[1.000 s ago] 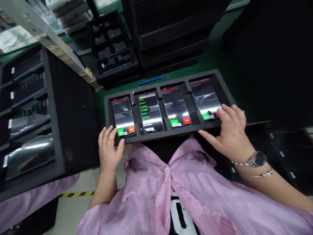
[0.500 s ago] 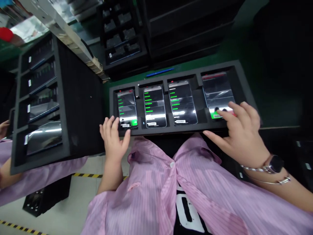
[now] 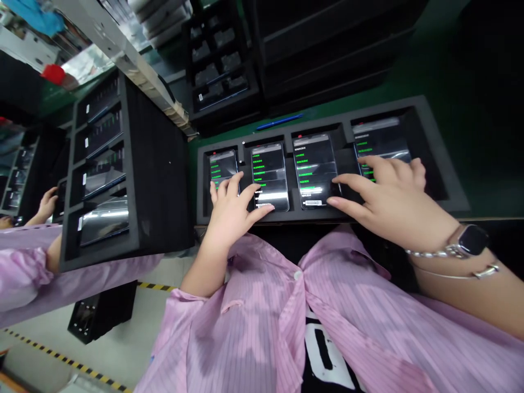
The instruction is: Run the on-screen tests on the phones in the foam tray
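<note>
Several smartphones lie face up in the slots of a black foam tray [image 3: 444, 164] on the bench in front of me. Their lit screens show lines of green text. My left hand [image 3: 233, 207] is over the leftmost phone [image 3: 221, 164], fingers spread, with its index fingertip at the second phone [image 3: 269, 164]. My right hand [image 3: 388, 191] reaches across the rightmost phone [image 3: 379, 134], partly hiding it. Its thumb and index finger are apart beside the right edge of the third phone [image 3: 313, 169]. Neither hand lifts anything.
At the left a stack of foam trays [image 3: 159, 180] holds more phones in its top tray. A blue pen [image 3: 279, 121] lies behind my tray. Farther back stands another phone tray [image 3: 221, 71]. A metal post [image 3: 143, 71] rises between. A co-worker's hand [image 3: 46, 204] shows at far left.
My left hand has moved right and up over the first two phones. My right hand has shifted left toward the third phone. The rightmost screen went from red and green buttons to green text lines.
</note>
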The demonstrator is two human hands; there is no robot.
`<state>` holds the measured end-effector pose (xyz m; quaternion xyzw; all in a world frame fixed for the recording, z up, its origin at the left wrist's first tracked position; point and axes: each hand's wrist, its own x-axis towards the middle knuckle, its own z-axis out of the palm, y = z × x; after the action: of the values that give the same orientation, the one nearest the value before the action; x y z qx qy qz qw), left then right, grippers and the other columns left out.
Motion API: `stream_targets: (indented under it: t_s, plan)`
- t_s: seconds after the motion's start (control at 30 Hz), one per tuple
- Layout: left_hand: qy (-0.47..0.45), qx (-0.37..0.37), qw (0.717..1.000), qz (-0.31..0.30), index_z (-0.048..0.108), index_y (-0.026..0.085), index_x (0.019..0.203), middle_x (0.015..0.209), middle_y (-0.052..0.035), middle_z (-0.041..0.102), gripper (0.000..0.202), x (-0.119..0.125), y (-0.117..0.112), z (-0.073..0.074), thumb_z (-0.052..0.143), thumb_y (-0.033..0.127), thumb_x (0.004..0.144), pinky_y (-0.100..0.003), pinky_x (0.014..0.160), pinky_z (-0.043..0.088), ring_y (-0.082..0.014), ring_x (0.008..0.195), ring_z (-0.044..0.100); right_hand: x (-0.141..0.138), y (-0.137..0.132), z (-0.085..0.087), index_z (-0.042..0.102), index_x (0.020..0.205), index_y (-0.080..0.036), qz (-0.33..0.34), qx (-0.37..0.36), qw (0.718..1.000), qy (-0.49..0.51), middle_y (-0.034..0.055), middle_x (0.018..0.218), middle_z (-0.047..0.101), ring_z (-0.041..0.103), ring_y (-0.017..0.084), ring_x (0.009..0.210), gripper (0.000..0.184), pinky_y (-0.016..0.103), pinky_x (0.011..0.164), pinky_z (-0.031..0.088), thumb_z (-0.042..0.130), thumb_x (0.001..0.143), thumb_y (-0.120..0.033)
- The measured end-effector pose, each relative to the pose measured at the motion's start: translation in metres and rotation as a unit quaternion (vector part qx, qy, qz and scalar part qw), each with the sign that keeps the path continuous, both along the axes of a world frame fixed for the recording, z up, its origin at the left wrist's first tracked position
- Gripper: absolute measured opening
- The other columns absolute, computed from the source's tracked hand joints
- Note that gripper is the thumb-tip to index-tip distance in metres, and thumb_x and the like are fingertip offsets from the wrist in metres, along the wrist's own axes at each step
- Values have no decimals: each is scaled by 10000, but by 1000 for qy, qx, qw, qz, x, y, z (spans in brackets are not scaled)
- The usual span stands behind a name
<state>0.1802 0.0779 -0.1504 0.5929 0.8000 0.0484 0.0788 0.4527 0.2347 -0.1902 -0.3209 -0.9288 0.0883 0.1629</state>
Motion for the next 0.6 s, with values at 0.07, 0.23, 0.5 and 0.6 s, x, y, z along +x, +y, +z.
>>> stream_targets:
  t_s: [0.07,0.23,0.5,0.6]
  plan:
    - [3,4,1000,9,644,335,1423,1640,-127,422,599,-6,9,-1,622,682,935,-755,1258,141,-425,1481,401,-7,11,-3,749,1187,-197,-15,-4,1000,4,250,1392,527,485,561,1275,842,888,1023,287,245,973,-837]
    - [2,44,999,14,653,335,1406,1667,-128,386,565,-14,16,-5,653,645,934,-770,1256,105,-424,1509,378,-20,22,-6,737,1192,-203,-42,-18,999,28,242,1467,489,452,567,1307,772,886,1048,243,346,967,-829]
    - [9,131,991,-5,637,279,1401,1627,-136,447,579,-6,-4,-18,637,639,948,-667,1297,138,-380,1531,348,-26,-25,1,590,1376,-149,65,41,995,65,210,1503,515,426,453,1438,646,786,1184,244,363,1067,-669]
    - [11,116,993,-7,625,284,1418,1618,-122,461,582,-6,-3,-19,622,639,957,-645,1305,138,-377,1544,326,-28,-29,-5,551,1407,-116,94,73,990,71,183,1440,589,502,395,1391,602,711,1230,257,417,1083,-606]
